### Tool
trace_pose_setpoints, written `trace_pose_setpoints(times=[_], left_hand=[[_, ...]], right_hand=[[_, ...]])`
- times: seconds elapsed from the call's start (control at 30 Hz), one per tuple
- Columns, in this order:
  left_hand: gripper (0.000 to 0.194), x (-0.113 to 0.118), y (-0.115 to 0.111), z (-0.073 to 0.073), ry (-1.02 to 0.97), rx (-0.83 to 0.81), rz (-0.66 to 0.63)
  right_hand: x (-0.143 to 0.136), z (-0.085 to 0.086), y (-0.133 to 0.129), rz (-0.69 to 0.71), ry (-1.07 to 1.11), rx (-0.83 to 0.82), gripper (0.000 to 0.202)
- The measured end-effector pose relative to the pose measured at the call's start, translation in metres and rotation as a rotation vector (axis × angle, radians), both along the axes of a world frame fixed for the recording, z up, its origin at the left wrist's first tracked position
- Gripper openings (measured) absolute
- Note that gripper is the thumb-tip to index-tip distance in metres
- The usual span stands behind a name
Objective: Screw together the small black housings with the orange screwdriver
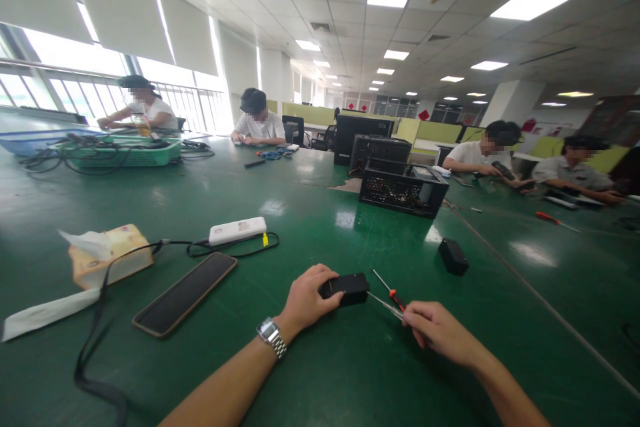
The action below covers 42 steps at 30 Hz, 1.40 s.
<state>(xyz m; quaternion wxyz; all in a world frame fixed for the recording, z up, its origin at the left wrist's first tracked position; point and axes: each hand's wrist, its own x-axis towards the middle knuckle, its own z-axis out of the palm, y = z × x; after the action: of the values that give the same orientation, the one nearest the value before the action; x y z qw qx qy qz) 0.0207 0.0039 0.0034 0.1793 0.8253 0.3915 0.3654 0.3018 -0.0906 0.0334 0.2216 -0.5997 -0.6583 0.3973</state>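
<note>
A black box-shaped device point(353, 289) rests on the green table, with my left hand point(311, 298) closed round its left end. A watch is on my left wrist. My right hand point(435, 330) grips a thin screwdriver point(387, 305), whose tip meets the right end of the black device. Just behind it lies a second screwdriver point(396, 298) with an orange and black handle, partly hidden near my right fingers. Further right stands another small black box point(453, 256), touched by neither hand.
On the green table point(300, 220) are a phone point(185, 293), a tissue pack point(113, 257), a white power strip point(237, 231) with a cable, an open computer case point(404, 187) and a green basket point(125, 153). Several people sit at the far edges.
</note>
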Motion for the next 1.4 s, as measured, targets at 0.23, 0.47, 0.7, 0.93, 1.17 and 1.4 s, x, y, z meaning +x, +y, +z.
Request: trace_pose_setpoints(times=[0.23,0.47,0.7,0.93,1.17,1.4], left_hand=[[0.028,0.001,0.0,-0.001,0.009,0.016,-0.001],[0.028,0.0,0.0,0.0,0.008,0.01,-0.002],[0.025,0.003,-0.002,0.002,0.005,0.003,-0.026],[0.026,0.009,-0.005,0.001,-0.013,-0.028,-0.037],[0.027,0.013,-0.007,0.002,0.012,-0.047,-0.086],[0.027,0.015,-0.009,0.0,0.039,-0.035,-0.078]], right_hand=[[-0.002,-0.004,0.001,-0.031,-0.009,0.033,0.036],[0.003,-0.005,0.002,-0.053,-0.025,0.014,0.039],[-0.012,-0.001,-0.002,-0.106,-0.086,0.063,0.043],[-0.026,0.011,-0.01,-0.221,-0.473,0.217,0.041],[-0.03,0.019,-0.016,-0.277,-0.672,0.356,0.035],[-0.023,0.011,-0.006,-0.236,-0.418,0.267,0.044]])
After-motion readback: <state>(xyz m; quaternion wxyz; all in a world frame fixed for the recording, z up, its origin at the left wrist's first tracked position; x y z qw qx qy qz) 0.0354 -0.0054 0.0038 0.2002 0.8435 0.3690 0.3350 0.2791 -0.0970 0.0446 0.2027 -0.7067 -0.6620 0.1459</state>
